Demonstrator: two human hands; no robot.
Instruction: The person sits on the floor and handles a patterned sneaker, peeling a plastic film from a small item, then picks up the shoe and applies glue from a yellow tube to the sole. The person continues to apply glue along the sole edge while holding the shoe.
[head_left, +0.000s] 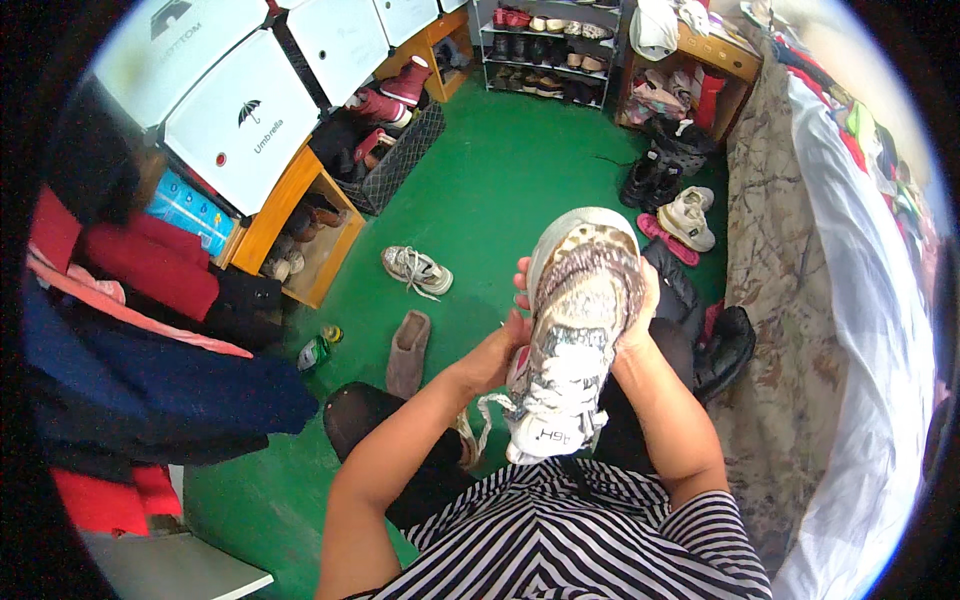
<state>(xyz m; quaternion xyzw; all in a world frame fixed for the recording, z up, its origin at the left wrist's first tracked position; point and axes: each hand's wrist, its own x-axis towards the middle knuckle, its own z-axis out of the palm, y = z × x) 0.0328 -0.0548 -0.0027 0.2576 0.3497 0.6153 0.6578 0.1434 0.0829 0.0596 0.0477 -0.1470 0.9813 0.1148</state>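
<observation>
sneaker (587, 300): white and brown, raised over the green floor (480, 170), toe pointing away from the striped shirt (560, 540), tongue nearest it
left grip (497, 353): holding the sneaker's left side, some fingertips showing past its edge
right grip (638, 325): wrapped on the sneaker's right side
laces (565, 388): white, one end trailing off the sneaker's left
slipper (407, 355): greyish brown, on the floor left of the sneaker
second shoe (416, 272): laced, lying left of the sneaker, beyond the slipper
bottle (313, 353): green, far left of the sneaker
white pair (688, 218): right of the sneaker and farther off, beside a pink slipper (668, 240)
rack (545, 62): shoes in rows, well beyond the sneaker
</observation>
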